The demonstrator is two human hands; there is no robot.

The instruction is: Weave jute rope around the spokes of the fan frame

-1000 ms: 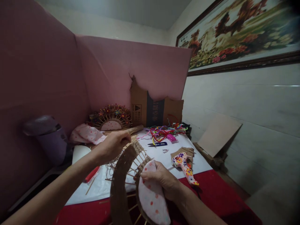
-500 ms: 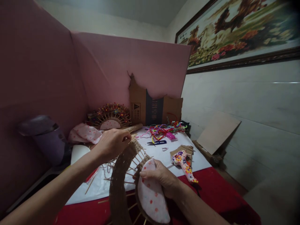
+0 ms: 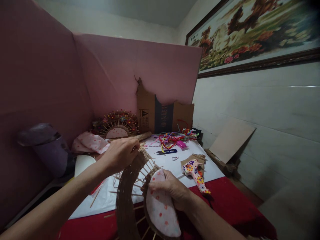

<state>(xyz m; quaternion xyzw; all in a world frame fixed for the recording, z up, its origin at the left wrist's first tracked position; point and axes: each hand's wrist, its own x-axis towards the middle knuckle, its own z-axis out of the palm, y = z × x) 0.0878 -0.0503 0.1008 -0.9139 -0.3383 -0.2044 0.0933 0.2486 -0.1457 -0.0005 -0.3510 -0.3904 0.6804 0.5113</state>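
A half-round woven piece has a brown twine band and thin wooden sticks fanning from a fabric-covered half-disc, white with red dots. My right hand grips that half-disc, thumb on its dotted face and fingers behind. At the far end of the woven band, my left hand is closed in a pinch, its fingertips close to the twine and stick ends. What lies between those fingertips is too small to make out. The piece is tilted, with its lower part cut off by the picture's bottom edge.
Beyond stands a similar fan-shaped piece with colourful flowers. Dark thread snips, coloured pipe cleaners and a flower-patterned glue gun lie on the right. Dotted cloth and a purple bin are at left. Torn cardboard stands behind.
Almost nothing differs. The view has shifted very slightly; both hands keep their places on the woven piece.
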